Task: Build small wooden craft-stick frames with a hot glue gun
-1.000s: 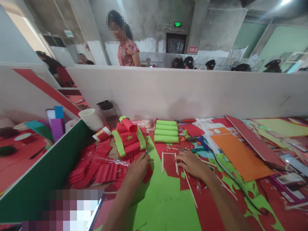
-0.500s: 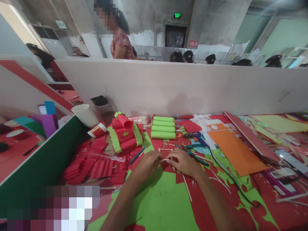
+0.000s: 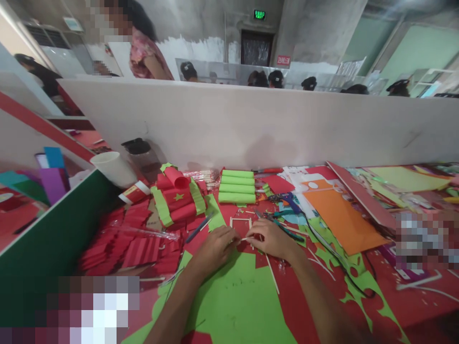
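My left hand (image 3: 219,243) and my right hand (image 3: 269,237) meet over the middle of the table, fingers pinched on the two ends of a short pale stick (image 3: 245,238). Just beyond my fingertips lies a small square frame of thin sticks (image 3: 241,220). Under my wrists is a large green paper sheet (image 3: 240,301). A long thin stick (image 3: 272,274) lies below my right hand, and a dark blue pen-like tool (image 3: 198,228) rests left of the frame.
Folded red papers (image 3: 141,251) and a red-green paper model (image 3: 177,196) lie left. Green rolls (image 3: 237,186) stand behind. Pliers (image 3: 289,224), a blue glue gun (image 3: 292,201) and orange paper (image 3: 344,222) are right. A white partition (image 3: 251,124) runs behind.
The view has shifted slightly, so most things appear further left. Both hands remain together at the small stick. A person behind the partition has moved left.
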Demonstrator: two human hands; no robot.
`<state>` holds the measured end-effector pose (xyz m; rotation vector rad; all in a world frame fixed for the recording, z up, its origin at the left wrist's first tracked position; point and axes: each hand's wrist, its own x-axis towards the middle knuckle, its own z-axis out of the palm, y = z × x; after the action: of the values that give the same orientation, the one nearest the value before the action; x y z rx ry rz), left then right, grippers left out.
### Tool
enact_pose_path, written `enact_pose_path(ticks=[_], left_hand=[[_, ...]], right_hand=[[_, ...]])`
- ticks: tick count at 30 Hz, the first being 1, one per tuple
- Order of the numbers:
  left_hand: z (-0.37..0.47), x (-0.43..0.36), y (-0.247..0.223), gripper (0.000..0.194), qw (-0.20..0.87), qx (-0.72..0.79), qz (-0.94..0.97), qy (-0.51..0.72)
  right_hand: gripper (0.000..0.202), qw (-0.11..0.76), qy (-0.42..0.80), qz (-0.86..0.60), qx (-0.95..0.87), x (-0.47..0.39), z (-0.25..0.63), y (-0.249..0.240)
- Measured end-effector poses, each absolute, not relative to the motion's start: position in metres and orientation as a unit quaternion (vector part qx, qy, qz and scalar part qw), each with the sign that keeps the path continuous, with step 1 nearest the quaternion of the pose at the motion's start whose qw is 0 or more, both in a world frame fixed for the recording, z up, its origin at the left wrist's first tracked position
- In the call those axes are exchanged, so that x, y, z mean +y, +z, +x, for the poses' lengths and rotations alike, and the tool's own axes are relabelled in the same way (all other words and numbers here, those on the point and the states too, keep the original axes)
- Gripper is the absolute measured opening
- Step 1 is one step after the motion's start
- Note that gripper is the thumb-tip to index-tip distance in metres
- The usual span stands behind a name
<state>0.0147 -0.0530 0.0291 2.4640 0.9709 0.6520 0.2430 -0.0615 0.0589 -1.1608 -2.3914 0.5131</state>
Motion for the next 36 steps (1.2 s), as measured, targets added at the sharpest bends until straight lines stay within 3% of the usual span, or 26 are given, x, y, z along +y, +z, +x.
enact_pose_path(ticks=[8, 18, 36], left_hand=[[0.008, -0.052, 0.038, 0.015, 0.184, 0.369, 0.886, 0.213], [-0.007, -0.05, 0.041, 0.035, 0.177, 0.451, 0.851, 0.2], [0.0, -0.055, 0.039, 0.023, 0.206, 0.432, 0.861, 0.174]], right_hand=[[0.018, 0.192, 0.191, -0.428, -0.862, -0.063, 0.238, 0.053], [0.013, 0.16, 0.182, -0.446, -0.862, -0.07, 0.235, 0.057], [0.011, 0.119, 0.165, -0.448, -0.871, -0.07, 0.232, 0.055]])
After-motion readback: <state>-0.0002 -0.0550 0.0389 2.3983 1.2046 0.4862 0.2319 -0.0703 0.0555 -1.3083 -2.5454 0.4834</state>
